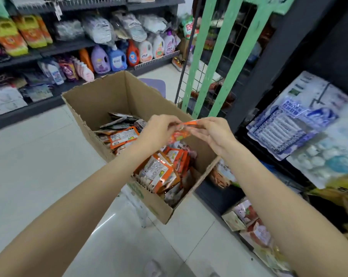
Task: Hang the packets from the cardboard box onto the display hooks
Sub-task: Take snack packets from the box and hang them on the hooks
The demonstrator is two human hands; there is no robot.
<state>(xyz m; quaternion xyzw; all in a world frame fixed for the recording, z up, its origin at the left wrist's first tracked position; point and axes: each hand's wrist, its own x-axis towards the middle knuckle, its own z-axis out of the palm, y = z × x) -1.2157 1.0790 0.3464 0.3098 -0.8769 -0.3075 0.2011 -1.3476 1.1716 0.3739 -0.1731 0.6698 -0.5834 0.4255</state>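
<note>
The box (117, 100) is matt brown cardboard with rough torn edges, the orange packets (159, 172) in it glossy plastic film, the floor (39, 156) smooth shiny tile, the rack (199, 76) thin metal wire.

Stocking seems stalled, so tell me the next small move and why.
Probably carry the orange packet rightward toward the display rack. Both hands, left and right, already pinch it above the cardboard box; it hangs on no hook yet.
</note>
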